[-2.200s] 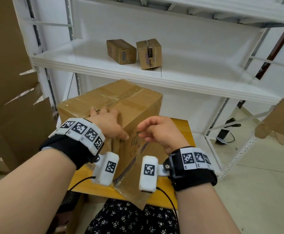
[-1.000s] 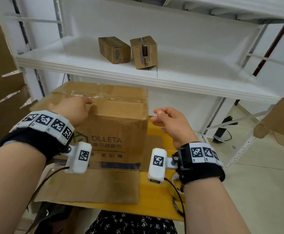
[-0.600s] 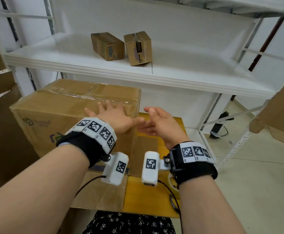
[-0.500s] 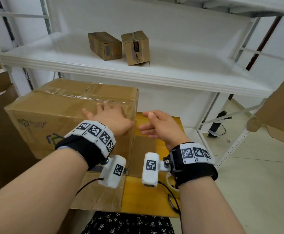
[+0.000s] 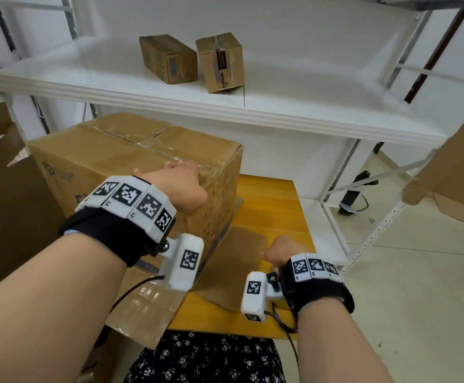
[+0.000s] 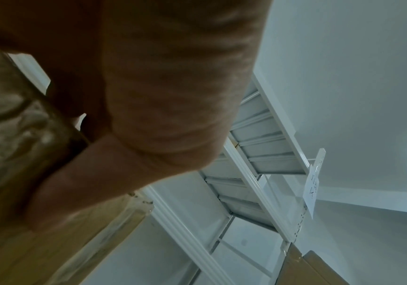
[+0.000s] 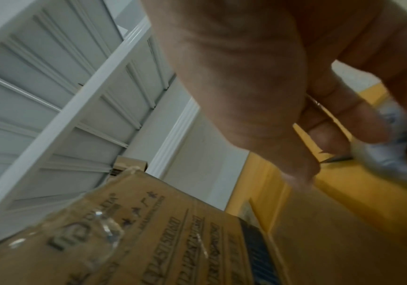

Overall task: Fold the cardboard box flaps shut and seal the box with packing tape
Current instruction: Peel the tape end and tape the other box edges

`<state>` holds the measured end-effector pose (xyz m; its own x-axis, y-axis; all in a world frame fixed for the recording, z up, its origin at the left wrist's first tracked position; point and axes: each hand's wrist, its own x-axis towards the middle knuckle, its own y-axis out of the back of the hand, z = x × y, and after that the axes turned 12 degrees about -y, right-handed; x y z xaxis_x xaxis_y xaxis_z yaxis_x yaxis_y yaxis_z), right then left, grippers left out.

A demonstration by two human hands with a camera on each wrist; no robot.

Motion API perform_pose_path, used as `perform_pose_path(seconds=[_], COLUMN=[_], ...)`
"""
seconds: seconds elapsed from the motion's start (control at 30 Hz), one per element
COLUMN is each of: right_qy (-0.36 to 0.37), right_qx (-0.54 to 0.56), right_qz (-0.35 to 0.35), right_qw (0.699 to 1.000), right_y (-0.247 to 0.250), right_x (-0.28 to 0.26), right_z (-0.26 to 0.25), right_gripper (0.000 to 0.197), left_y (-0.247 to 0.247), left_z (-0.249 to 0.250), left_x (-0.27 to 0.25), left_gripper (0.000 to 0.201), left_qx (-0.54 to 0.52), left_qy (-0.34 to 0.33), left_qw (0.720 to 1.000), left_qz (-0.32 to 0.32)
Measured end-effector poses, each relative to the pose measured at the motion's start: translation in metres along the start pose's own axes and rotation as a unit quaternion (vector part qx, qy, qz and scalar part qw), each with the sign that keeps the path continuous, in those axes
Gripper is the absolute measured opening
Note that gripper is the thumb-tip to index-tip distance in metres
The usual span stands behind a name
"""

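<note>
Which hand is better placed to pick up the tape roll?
Right: the right hand is low over the yellow wooden table, fingers near the pale tape roll; the left hand rests atop the large brown cardboard box.

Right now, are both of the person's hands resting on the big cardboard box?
No: only the left hand rests on the big cardboard box, while the right hand is down beside it over the yellow table.

The right hand (image 5: pixel 279 251) has its fingers hidden behind the wrist; a blurred roll of tape (image 7: pixel 392 154) runs off the right-wrist picture's edge.
</note>
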<state>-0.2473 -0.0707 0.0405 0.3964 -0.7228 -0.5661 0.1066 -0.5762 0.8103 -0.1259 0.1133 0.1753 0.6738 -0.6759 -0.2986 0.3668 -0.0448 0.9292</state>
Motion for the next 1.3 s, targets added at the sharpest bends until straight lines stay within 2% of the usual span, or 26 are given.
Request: perform_pose_path(seconds=[0.1, 0.23, 0.27, 0.37, 0.4, 0.43, 0.5, 0.53, 0.57, 0.63, 0.67, 0.73, 0.83, 0.9, 1.0, 1.13, 1.2, 1.3], right_qy=[0.011, 0.027, 0.024, -0.003, 0.007, 0.015, 0.042, 0.051, 0.031, -0.014, -0.031, -0.05, -0.006, 0.025, 0.125, 0.254, 0.305, 0.358], right_qx=[-0.062, -0.202, -0.21, -0.099, -0.101, -0.176, -0.24, -0.217, -0.183, -0.058, -0.043, -0.02, 0.025, 0.098, 0.232, 0.376, 0.407, 0.422], right_qz=[-0.011, 0.003, -0.004, -0.039, -0.023, 0.0, 0.017, 0.008, 0.008, -0.006, -0.01, 0.044, 0.088, 0.093, 0.121, 0.119, 0.097, 0.063], right_qw=[0.998, 0.979, 0.977, 0.994, 0.995, 0.984, 0.97, 0.975, 0.983, 0.998, 0.999, 0.998, 0.996, 0.991, 0.957, 0.883, 0.855, 0.83], right_y=[-0.003, -0.019, -0.023, -0.034, -0.04, -0.051, -0.092, -0.097, -0.087, -0.05, -0.035, -0.007, 0.024, 0.049, 0.083, 0.1, 0.101, 0.097], right_x=[-0.008, -0.002, 0.002, 0.01, 0.022, 0.044, 0.157, 0.177, 0.159, 0.057, 0.029, 0.012, -0.007, -0.023, -0.056, -0.089, -0.1, -0.113], right_z=[0.017, 0.031, 0.033, 0.04, 0.041, 0.048, 0.073, 0.071, 0.068, 0.047, 0.041, 0.041, 0.042, 0.039, 0.031, 0.014, 0.002, -0.019], right_gripper=[0.017, 0.022, 0.019, 0.034, 0.04, 0.045, 0.054, 0.057, 0.055, 0.039, 0.032, 0.017, 0.011, 0.02, 0.02, 0.042, 0.043, 0.042], left_y=[0.002, 0.002, 0.002, 0.0, 0.0, 0.0, 0.0, 0.0, 0.001, 0.002, 0.003, 0.004, 0.005, 0.006, 0.007, 0.008, 0.011, 0.016], left_z=[0.003, 0.008, 0.008, 0.009, 0.008, 0.007, 0.006, 0.005, 0.004, 0.001, 0.0, -0.005, -0.014, -0.019, -0.029, -0.046, -0.051, -0.055], left_x=[0.001, 0.001, 0.001, 0.0, 0.0, 0.0, -0.003, -0.004, -0.006, -0.009, -0.011, -0.014, -0.017, -0.019, -0.024, -0.028, -0.03, -0.033], left_gripper=[0.08, 0.079, 0.078, 0.075, 0.073, 0.073, 0.073, 0.072, 0.071, 0.069, 0.068, 0.067, 0.067, 0.069, 0.071, 0.076, 0.075, 0.074], left_qx=[-0.015, -0.023, -0.024, -0.03, -0.033, -0.036, -0.036, -0.034, -0.033, -0.033, -0.032, -0.021, -0.011, -0.001, 0.003, -0.005, -0.006, 0.005], left_qy=[-0.018, -0.04, -0.042, -0.047, -0.049, -0.052, -0.058, -0.061, -0.064, -0.073, -0.078, -0.086, -0.09, -0.094, -0.103, -0.127, -0.128, -0.125], left_qw=[1.0, 0.999, 0.999, 0.998, 0.998, 0.998, 0.998, 0.997, 0.997, 0.997, 0.996, 0.996, 0.996, 0.995, 0.994, 0.991, 0.991, 0.992], left_qz=[-0.018, -0.023, -0.023, -0.021, -0.02, -0.018, -0.015, -0.015, -0.016, -0.016, -0.016, -0.014, -0.016, -0.018, -0.031, -0.034, -0.025, -0.005])
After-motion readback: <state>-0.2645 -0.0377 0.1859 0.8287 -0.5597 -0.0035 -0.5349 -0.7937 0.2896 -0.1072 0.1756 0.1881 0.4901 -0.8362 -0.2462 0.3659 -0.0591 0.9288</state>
